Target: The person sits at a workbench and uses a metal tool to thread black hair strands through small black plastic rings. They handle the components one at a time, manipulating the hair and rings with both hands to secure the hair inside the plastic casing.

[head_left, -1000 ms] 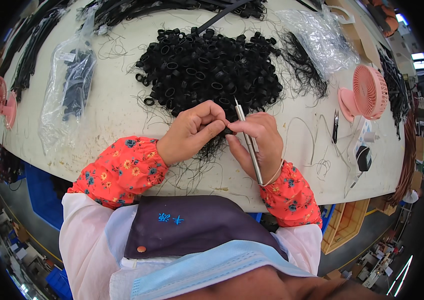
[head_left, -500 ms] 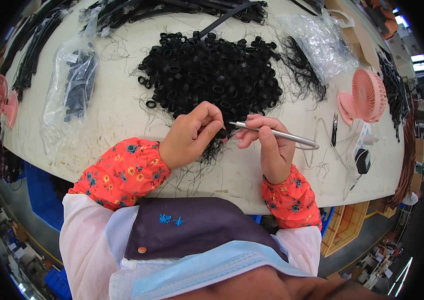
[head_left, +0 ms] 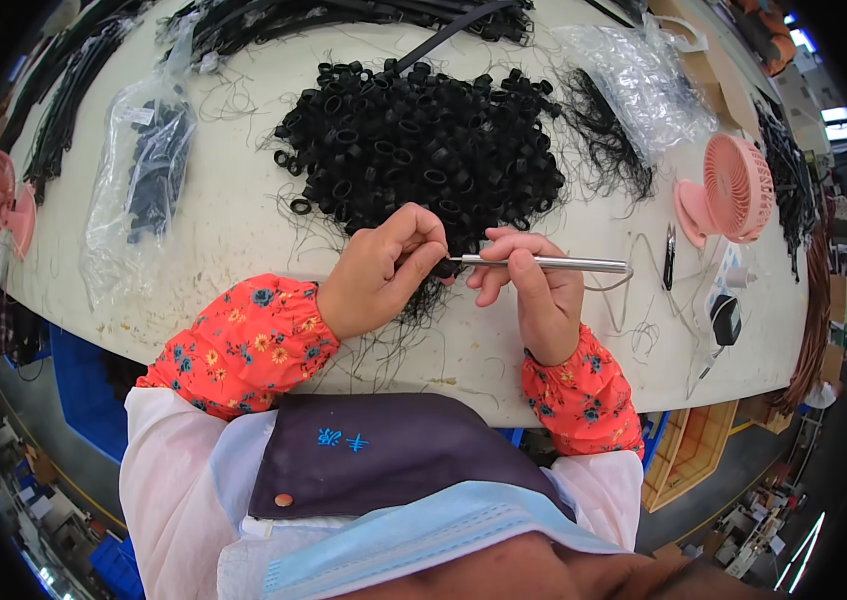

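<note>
Between its thumb and fingers, my left hand [head_left: 389, 265] pinches a small black loop [head_left: 445, 267], most of it covered by the fingertips. My right hand [head_left: 534, 290] grips a slim silver pen-shaped tool [head_left: 564, 264] with a cord at its rear end. The tool lies nearly level, and its thin tip is at the loop beside my left fingertips; whether it touches cannot be made out. Just beyond both hands spreads a large pile of black loops [head_left: 424, 150], with loose dark threads around and below it.
Pink fans [head_left: 737, 188] stand at both sides of the pale table [head_left: 234, 230]. A clear bag of black pieces [head_left: 159, 160] lies left, crumpled plastic [head_left: 639, 85] at the far right. Black straps [head_left: 344, 22] line the back. Tweezers [head_left: 670, 257] and a black-topped device [head_left: 726, 320] lie right.
The tool in my right hand has swung from a slant to nearly level, its rear end rising and its tip moving left toward the loop. My left hand stays in place.
</note>
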Motion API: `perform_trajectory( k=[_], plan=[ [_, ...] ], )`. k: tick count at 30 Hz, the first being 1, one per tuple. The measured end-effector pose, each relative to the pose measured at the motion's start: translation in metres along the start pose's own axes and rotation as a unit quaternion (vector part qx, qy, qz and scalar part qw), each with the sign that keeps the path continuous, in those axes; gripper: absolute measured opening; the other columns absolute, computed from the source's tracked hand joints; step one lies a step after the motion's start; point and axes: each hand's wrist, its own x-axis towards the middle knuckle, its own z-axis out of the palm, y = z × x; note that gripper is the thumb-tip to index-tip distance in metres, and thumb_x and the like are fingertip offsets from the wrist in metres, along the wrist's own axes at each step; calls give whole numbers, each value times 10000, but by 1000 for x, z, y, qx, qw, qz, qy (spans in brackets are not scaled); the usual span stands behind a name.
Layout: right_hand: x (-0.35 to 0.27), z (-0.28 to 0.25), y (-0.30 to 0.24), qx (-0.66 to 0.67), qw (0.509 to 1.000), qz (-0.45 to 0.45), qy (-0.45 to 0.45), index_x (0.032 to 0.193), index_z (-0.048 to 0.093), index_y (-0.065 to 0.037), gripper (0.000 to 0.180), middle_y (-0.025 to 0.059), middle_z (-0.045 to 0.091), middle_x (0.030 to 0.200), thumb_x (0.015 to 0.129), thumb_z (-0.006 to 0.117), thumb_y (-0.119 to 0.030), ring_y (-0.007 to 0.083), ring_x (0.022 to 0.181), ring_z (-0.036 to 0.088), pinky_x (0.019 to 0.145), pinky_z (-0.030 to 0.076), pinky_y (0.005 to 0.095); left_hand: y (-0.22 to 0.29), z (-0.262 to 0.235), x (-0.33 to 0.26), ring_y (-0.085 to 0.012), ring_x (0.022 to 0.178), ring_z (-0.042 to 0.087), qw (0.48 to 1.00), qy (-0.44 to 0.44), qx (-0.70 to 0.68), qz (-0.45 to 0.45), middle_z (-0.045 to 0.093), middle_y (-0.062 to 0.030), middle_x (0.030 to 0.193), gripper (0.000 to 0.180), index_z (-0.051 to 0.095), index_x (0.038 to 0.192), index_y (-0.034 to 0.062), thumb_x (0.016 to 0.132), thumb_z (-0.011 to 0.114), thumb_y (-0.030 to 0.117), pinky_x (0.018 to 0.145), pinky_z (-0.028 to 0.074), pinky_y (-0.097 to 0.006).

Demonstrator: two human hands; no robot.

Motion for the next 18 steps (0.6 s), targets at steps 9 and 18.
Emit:
perform_trajectory(
  k=[9,18],
  plan=[
    [0,3,0,37,999,-22,31,1064,588,13,225,78,645,768,993,488,-175,132,761,632,860,464,311,-6,1,-1,-74,600,517,999,14,-43,-13,577,-40,713,49,513,960,28,934,546,53,544,404,-235],
    [1,18,7,-293,946,-139,23,1065,585,-34,298,79,611,918,792,682,39,131,800,601,706,493,265,6,0,1,-68,766,606,999,-4,-50,-19,635,-45,827,98,509,1019,10,953,537,77,666,464,-222]
  ],
)
